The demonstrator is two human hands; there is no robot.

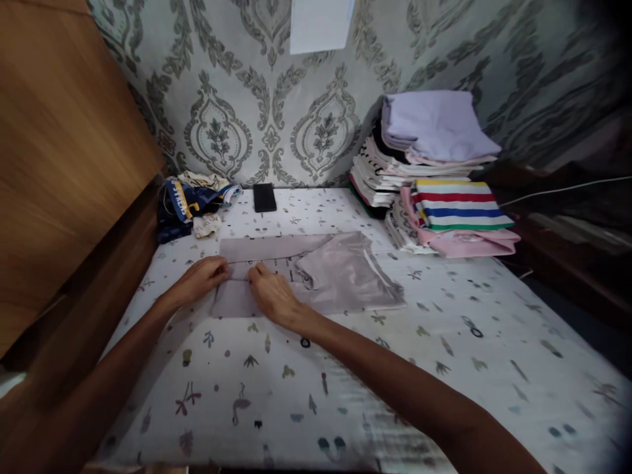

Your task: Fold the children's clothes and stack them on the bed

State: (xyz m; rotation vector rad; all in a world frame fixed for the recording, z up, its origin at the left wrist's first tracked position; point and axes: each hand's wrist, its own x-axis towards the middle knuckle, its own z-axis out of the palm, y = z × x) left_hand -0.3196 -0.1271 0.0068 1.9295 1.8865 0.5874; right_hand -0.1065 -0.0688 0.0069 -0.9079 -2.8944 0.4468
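A pale mauve-grey shirt [345,270] lies flat and partly folded on the bed, with small dark print near its middle. At its left end, my left hand [205,280] pinches the edge of the cloth with curled fingers. My right hand [271,293] is a little to the right, its fingers closed on the shirt's upper layer beside the print. The fold line runs between the two hands. My right palm hides part of the cloth under it.
Folded clothes stand in a stack [439,125] at the back right, with a striped folded cloth [461,205] on a lower pile in front. Crumpled clothes [190,204] and a black phone-like object [264,197] lie at the back left. A wooden panel [64,145] borders the patterned bed sheet [276,408].
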